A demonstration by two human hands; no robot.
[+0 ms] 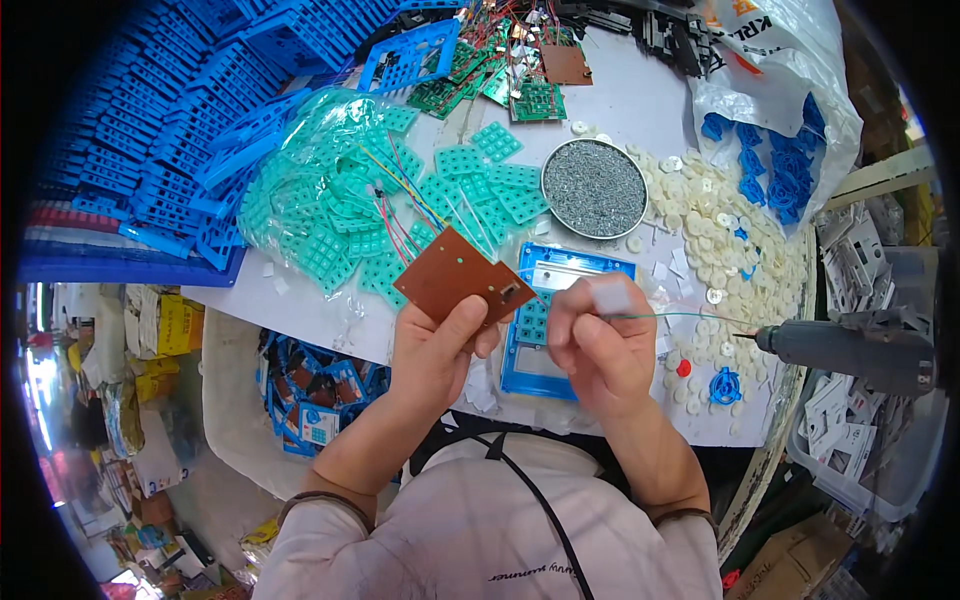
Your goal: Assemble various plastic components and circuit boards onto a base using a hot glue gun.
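A brown circuit board [460, 277] with coloured wires trailing from its far edge is pinched in my left hand [440, 345], thumb on top. To its right, my right hand [605, 350] is closed, and a small white piece [612, 296] shows at its fingers. Thin red and green wires run past that hand toward the right; whether the fingers grip them I cannot make out. Beneath both hands lies a blue plastic frame [540, 383] with a teal rubber keypad [531, 322] in it.
Teal keypads [340, 190] in clear plastic and stacked blue frames [150, 130] fill the left. A round tin of small screws [594, 188] stands beyond my hands. White discs [715, 250] spread rightward, near an electric screwdriver [850, 350]. Green circuit boards [538, 102] lie at the back.
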